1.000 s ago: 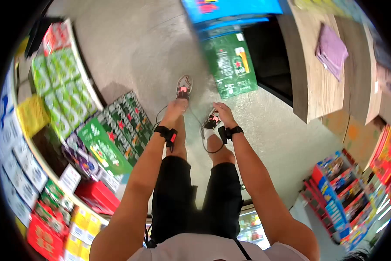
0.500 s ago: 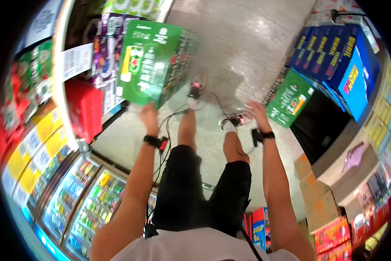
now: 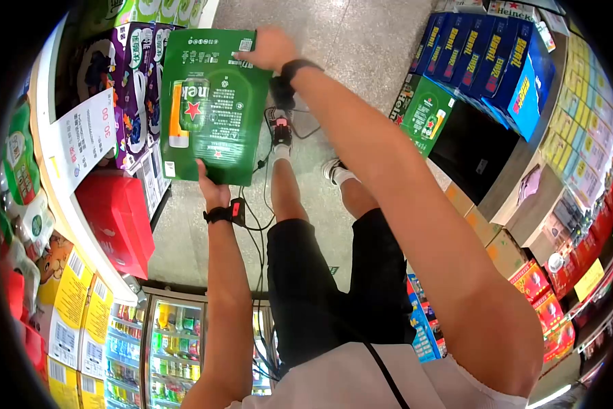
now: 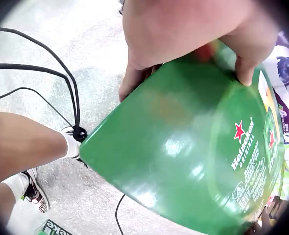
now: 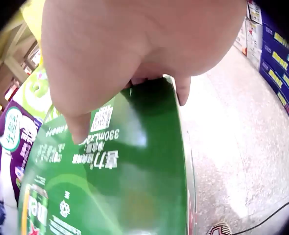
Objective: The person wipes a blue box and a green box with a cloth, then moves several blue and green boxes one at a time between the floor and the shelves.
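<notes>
A green Heineken carton (image 3: pixel 214 109) stands at the upper left of the head view, between both hands. The left hand (image 3: pixel 214 190) grips its near lower edge, thumb on the printed top. The right hand (image 3: pixel 272 49) grips the far right corner. In the left wrist view the left hand (image 4: pixel 183 34) has its thumb on the carton's green face (image 4: pixel 169 142) and fingers around the edge. In the right wrist view the right hand (image 5: pixel 139 54) pinches the carton's edge, thumb beside the printed code on the carton (image 5: pixel 134 156); its other fingers are partly hidden.
Purple cartons (image 3: pixel 132 95), a price sign (image 3: pixel 81 136) and a red box (image 3: pixel 117 221) line the left. Blue cartons (image 3: pixel 473 58) stand above another green carton (image 3: pixel 426 116) at right. Black cables (image 3: pixel 257 232) hang beside the legs. Drink coolers (image 3: pixel 173 344) are at the bottom.
Both hands have moved from empty to gripping the green carton. The right arm has reached across to the upper left. The view has turned and come nearer the left-hand shelves.
</notes>
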The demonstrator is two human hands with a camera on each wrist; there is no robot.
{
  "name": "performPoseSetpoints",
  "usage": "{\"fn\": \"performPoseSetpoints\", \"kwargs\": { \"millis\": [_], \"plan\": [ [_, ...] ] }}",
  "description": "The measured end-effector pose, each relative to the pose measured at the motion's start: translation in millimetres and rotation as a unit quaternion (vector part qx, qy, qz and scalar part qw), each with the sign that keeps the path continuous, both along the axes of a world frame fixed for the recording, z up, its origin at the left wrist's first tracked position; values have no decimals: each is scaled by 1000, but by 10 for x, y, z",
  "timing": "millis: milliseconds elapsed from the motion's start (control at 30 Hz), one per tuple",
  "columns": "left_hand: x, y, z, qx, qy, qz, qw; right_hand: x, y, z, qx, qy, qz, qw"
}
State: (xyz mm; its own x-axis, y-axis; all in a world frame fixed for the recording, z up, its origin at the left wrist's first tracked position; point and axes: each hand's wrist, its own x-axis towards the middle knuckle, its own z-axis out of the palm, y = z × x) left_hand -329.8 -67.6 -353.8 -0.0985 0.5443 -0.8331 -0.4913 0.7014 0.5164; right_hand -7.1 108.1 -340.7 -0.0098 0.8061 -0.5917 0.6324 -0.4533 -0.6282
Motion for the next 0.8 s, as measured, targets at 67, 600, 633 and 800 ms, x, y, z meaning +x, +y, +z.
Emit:
{"fn": "performPoseSetpoints", "kwargs": {
  "millis": [67, 600, 633, 800],
  "plan": [
    [-28, 2, -19, 5, -13, -2, 1000, -197, -148, -166, 151, -187, -61, 969],
    [-95, -13, 92, -25, -30, 11, 999, -209, -348, 154, 207, -169, -132, 955],
    [-120, -8, 103, -23, -24, 8, 999, -207, -393, 201, 170, -164, -149, 960],
    [-465, 32, 37, -5, 30, -70, 997, -219, -802, 223, 96, -106, -177, 974]
  ]
}}
